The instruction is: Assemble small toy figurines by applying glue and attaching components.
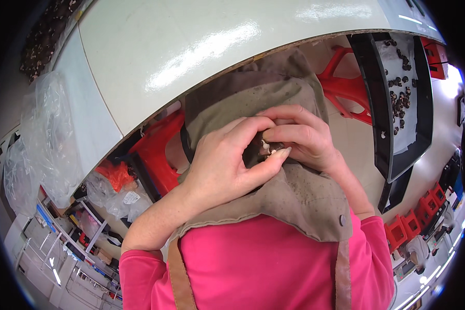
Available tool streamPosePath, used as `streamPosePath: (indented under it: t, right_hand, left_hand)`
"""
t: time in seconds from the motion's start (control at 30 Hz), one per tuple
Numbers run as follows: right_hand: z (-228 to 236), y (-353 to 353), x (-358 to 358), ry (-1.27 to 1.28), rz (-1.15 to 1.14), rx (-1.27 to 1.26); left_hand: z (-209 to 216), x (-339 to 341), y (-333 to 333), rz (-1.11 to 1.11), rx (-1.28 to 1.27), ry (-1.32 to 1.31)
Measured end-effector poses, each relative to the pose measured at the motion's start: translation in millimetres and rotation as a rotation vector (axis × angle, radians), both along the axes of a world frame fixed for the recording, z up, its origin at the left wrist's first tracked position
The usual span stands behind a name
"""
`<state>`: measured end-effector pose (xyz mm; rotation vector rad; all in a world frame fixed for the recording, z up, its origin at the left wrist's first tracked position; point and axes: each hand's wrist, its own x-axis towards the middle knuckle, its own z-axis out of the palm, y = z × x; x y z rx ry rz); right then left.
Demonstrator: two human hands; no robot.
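Note:
A small lumpy piece (266,149), dark brown with white parts, is pinched between both hands in front of my apron. My left hand (225,155) curls around it, with the thumb pressed along its near side. From the right, my right hand (306,138) grips the same piece between bent fingers and thumb. The fingers cover much of it, so its full shape is hidden. Beneath the hands, the brown-green apron (253,98) stretches from my lap toward the table edge.
A white table (134,36) curves across the front. Clear plastic bags (54,139) hang at the left, near a speckled dark heap (44,39). Red stools (163,152) stand below. At right is a black tray (424,108) with several dark pieces on a white liner.

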<state>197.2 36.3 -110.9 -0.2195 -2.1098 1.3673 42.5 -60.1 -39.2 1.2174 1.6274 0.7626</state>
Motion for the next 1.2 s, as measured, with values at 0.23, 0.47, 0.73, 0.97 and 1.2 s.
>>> streamPosePath:
  t: [0.23, 0.47, 0.73, 0.97, 1.2]
  right_hand:
    - [11, -3, 3, -0.062, 0.01, -0.044]
    - [16, 1, 26, -0.311, -0.128, -0.555]
    - [16, -1, 18, -0.302, -0.069, -0.744]
    - [15, 21, 9, -0.243, 0.218, -1.074]
    - [10, 58, 7, -0.516, 0.633, -1.113]
  left_hand:
    - [-1, -3, -1, 0.054, 0.032, 0.039]
    - [2, -2, 0, 0.067, 0.021, 0.091]
    - [1, 1, 0, 0.006, 0.071, 0.111]
    - [-8, 6, 3, -0.13, 0.102, 0.085]
    - [-11, 16, 6, -0.211, 0.019, 0.066]
